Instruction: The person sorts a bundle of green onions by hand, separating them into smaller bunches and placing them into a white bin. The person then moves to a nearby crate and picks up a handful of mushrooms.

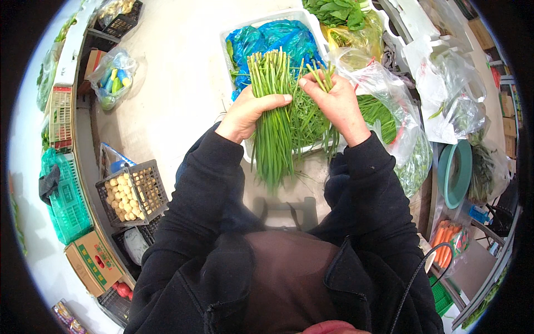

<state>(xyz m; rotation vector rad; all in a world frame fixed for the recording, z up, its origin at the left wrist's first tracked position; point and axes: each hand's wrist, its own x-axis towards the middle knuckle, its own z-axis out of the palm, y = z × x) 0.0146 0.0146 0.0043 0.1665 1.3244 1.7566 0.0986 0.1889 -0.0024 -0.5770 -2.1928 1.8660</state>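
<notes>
My left hand (254,109) grips a thick bundle of garlic chives (273,137), cut ends up and green leaves hanging down. To its right, my right hand (331,98) pinches a small bunch of stalks (321,77), with stems poking out above the fingers. Both hands are over a white plastic basket (246,152). Its far half is lined with a blue plastic bag (288,35), and loose green trimmings (308,119) lie in the near half. Beside my right wrist, a clear plastic bag (400,94) holds more long green leaves (377,117).
Leafy greens (338,14) and a yellow bag (358,37) are at the back right. On the left stand a crate of potatoes (125,196), a bag of vegetables (112,79) and a cardboard box (94,263). A teal basin (454,173) and bagged carrots (446,242) line the right side.
</notes>
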